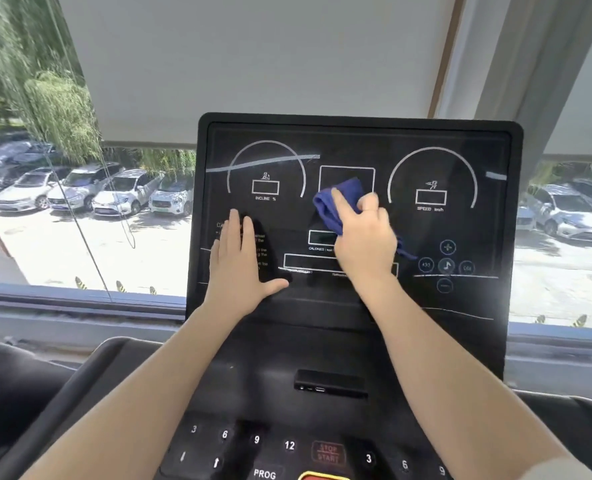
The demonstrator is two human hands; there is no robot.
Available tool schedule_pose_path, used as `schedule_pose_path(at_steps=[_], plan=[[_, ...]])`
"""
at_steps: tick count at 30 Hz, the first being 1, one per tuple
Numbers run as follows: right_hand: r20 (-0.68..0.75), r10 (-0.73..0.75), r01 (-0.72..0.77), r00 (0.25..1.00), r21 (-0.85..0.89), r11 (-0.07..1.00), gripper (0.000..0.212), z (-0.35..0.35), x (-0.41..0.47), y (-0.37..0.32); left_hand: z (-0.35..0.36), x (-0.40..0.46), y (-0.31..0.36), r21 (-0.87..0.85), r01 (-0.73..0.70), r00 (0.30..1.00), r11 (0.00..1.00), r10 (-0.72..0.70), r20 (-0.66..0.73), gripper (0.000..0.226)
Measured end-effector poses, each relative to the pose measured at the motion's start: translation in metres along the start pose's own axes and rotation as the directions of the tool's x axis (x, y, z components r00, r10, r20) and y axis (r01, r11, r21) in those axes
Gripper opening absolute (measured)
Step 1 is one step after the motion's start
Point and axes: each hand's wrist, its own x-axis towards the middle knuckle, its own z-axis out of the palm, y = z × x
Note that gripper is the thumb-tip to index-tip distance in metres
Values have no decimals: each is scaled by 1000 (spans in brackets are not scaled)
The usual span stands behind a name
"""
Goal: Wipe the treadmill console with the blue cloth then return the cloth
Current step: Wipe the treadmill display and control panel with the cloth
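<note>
The black treadmill console (pixel 357 140) stands upright in front of me, with white incline and speed dials printed on its glossy panel. My right hand (pixel 365 237) holds the bunched blue cloth (pixel 336 206) against the panel's middle, over the centre display box; its fingers are curled on the cloth. A corner of the cloth sticks out to the right of my wrist. My left hand (pixel 237 261) lies flat on the panel's lower left, fingers straight and thumb spread, covering part of the printed text there.
Below the panel sits the lower keypad (pixel 287 445) with number keys, PROG and a red STOP/START button. Dark side handrails (pixel 28 393) curve off left and right. Behind the console is a window (pixel 80 202) with a lowered white blind, looking onto parked cars.
</note>
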Motion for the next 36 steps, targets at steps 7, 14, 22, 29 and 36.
schedule_pose_path(at_steps=[7,14,22,29,36], plan=[[142,-400,406,906,-17,914,66,-4,-59,35,30,-43,25,-79,105,992,991,-111,-67,103],[-17,78,-78,997,23,997,67,-22,-66,77,53,-62,36,-111,62,995,992,-70,-74,62],[173,-522,532,835,-18,846,59,-13,-103,79,72,-83,40,-88,-50,985,995,35,-170,30],[61,-194,194,979,-1,981,64,-19,-109,80,66,-76,39,53,-84,985,995,91,-143,31],[152,-491,494,858,22,869,50,-9,-121,59,65,-75,31,-77,-111,986,991,100,-133,21]])
